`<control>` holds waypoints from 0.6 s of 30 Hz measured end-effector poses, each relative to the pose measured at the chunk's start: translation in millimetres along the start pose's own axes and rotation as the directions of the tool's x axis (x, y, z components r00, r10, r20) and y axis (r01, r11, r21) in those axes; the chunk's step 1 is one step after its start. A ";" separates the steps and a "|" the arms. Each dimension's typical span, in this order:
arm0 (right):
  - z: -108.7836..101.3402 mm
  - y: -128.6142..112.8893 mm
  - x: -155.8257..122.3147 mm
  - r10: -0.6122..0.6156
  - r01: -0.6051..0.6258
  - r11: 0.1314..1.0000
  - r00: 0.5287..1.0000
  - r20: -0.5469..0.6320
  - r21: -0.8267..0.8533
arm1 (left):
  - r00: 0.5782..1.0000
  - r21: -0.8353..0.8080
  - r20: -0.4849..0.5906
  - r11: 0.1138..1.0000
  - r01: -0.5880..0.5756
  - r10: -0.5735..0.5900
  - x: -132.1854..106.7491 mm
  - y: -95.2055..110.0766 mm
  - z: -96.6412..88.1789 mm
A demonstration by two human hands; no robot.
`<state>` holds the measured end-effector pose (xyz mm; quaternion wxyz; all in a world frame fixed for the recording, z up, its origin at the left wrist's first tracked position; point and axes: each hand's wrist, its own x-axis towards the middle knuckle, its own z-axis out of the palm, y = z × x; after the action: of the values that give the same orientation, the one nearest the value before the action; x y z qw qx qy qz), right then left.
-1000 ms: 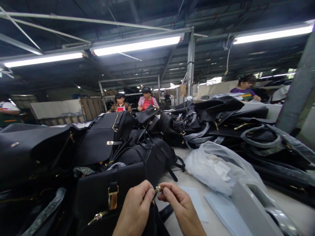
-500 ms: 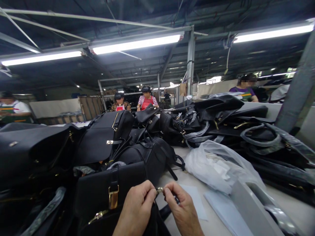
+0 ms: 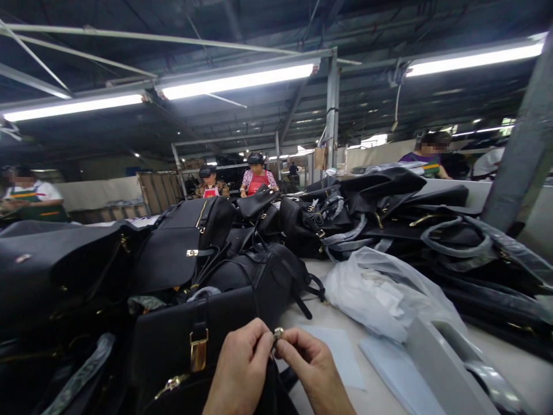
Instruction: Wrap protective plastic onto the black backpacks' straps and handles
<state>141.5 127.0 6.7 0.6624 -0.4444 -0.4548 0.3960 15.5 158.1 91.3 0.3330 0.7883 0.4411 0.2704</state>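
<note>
My left hand (image 3: pixel 242 369) and my right hand (image 3: pixel 309 366) meet at the bottom centre, fingertips pinched together on a small gold metal fitting (image 3: pixel 277 333). The fitting sits at the top of a black bag part (image 3: pixel 270 392) that hangs down between my hands. Just left of my hands lies a black handbag (image 3: pixel 181 340) with a gold clasp (image 3: pixel 199 350) on its strap.
Piles of black handbags (image 3: pixel 389 213) cover the table from left to far right. A crumpled clear plastic bag (image 3: pixel 380 294) and white paper sheets (image 3: pixel 341 351) lie on the pale tabletop (image 3: pixel 514 369) to my right. A grey post (image 3: pixel 521 150) stands at right. Other people work at tables behind.
My right hand's fingers have closed in slightly toward the left hand on the fitting; both hands stay in nearly the same place. The view has shifted a little.
</note>
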 end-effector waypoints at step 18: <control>-8.4 -1.8 -0.7 -0.761 0.577 0.314 0.628 0.164 -0.754 | 0.995 0.276 -0.014 0.957 -0.089 0.096 -2.7 -15.7 16.6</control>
<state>149.5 123.9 6.6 0.5647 -0.4842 -0.6393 -0.1949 18.1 157.1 68.5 0.2012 0.8430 0.4415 0.2324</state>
